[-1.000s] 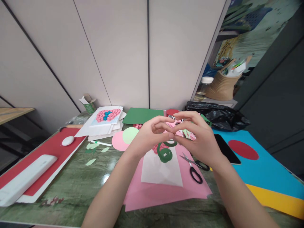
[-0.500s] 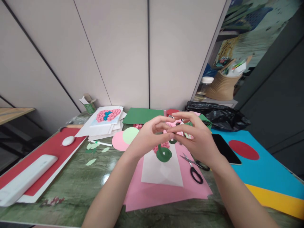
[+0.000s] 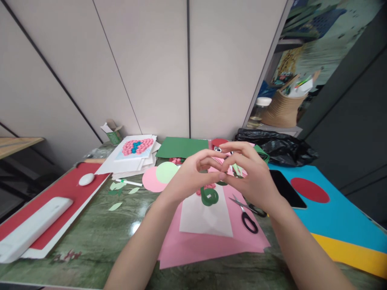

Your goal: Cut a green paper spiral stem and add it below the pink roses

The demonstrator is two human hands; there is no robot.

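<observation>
My left hand (image 3: 198, 173) and my right hand (image 3: 250, 171) meet over the middle of the table, thumbs and fingertips pinched close together. Between them is a green paper strip (image 3: 209, 197), its curled end hanging below my thumbs; the pinched part is mostly hidden by the fingers. Below lies a white sheet (image 3: 205, 221) on pink paper (image 3: 187, 253), with pink paper pieces (image 3: 208, 186) near its upper edge. Black-handled scissors (image 3: 248, 219) lie with their blades apart on the pink paper, right of the white sheet.
To the left are pink and light green circles (image 3: 149, 179), leaf cutouts (image 3: 115, 206), a glue gun-like white device (image 3: 39, 225) and a white mouse (image 3: 86, 179). On the right lie a black tablet (image 3: 287, 189), blue card (image 3: 338, 209) and a black plastic bag (image 3: 275, 149).
The hanging curl of the green strip has turned and looks more tightly looped. My fingertips have shifted slightly, with the thumbs still together.
</observation>
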